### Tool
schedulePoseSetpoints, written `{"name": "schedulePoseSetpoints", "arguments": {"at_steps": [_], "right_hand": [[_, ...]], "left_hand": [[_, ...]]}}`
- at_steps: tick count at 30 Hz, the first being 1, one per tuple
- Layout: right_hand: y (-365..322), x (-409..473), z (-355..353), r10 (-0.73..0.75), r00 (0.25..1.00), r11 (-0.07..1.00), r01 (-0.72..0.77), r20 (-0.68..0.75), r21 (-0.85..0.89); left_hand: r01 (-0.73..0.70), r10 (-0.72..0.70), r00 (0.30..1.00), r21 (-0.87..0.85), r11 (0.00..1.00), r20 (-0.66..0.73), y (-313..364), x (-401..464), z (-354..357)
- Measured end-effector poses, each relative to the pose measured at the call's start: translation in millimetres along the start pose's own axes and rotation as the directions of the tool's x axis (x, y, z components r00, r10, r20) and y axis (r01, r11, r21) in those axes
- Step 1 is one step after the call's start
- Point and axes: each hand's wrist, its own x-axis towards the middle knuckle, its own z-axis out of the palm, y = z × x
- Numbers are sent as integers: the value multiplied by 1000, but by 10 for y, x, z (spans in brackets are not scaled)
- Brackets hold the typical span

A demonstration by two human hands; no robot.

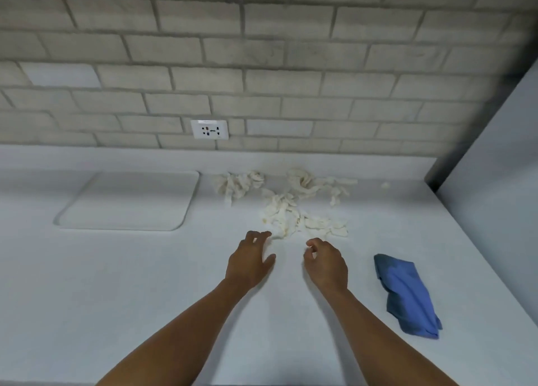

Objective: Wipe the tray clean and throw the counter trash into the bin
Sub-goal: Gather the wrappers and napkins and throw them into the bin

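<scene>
Both forearms (180,342) cut off at bottom edge; socket (209,129) markings blurred.

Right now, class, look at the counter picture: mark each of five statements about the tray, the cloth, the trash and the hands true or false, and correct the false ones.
1. The white tray lies on the counter to the left of the crumpled paper trash. True.
2. The blue cloth is spread over the tray. False: it lies bunched on the counter, to the right of the right hand.
3. The left hand grips the cloth. False: it holds nothing, its fingers reaching towards the trash.
4. A wall socket sits in the brick wall above the counter. True.
5. A bin stands beside the tray. False: no bin is in view.
</scene>
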Motion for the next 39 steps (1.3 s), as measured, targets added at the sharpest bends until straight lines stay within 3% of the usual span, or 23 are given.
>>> {"name": "schedulePoseSetpoints", "arguments": {"at_steps": [2, 7, 10, 15, 19, 27, 31, 33, 36, 39], "right_hand": [[113, 146, -7, 39, 999, 999, -40, -14, -30], [275, 541, 6, 66, 996, 995, -62, 52, -78], [302, 795, 98, 2, 993, 991, 14, 121, -132], [315, 1053, 235, -22, 1000, 984, 25, 19, -175], [317, 1325, 292, -38, 999, 988, 35, -18, -150], [145, 1660, 126, -105, 983, 977, 130, -150, 167], [102, 1710, 26, -145, 958, 955, 200, -247, 218], [60, 1719, -50, -123, 961, 921, 204, -248, 332], [-21, 1676, -196, 73, 993, 735, 13, -97, 678], [-36, 1614, -301, 198, 980, 530, -117, 11, 840]], "left_hand": [[-11, 6, 997, 74, 997, 72, 83, 148, 65], [106, -133, 969, 138, 985, 208, 219, 531, 161], [85, -93, 971, 48, 995, 220, 221, 714, 155], [107, -67, 971, -165, 981, 232, 189, 985, 13], [21, 7, 993, -234, 972, 118, 233, 1356, -221], [6, -40, 996, -376, 926, -84, 521, 1631, -93], [-14, -44, 991, -419, 908, -128, 584, 1615, -158], [-24, -39, 989, -414, 910, -145, 588, 1614, -197], [-52, -19, 979, -334, 941, -204, 586, 1582, -236], [-84, 8, 968, -296, 951, -252, 613, 1479, -315]]}}
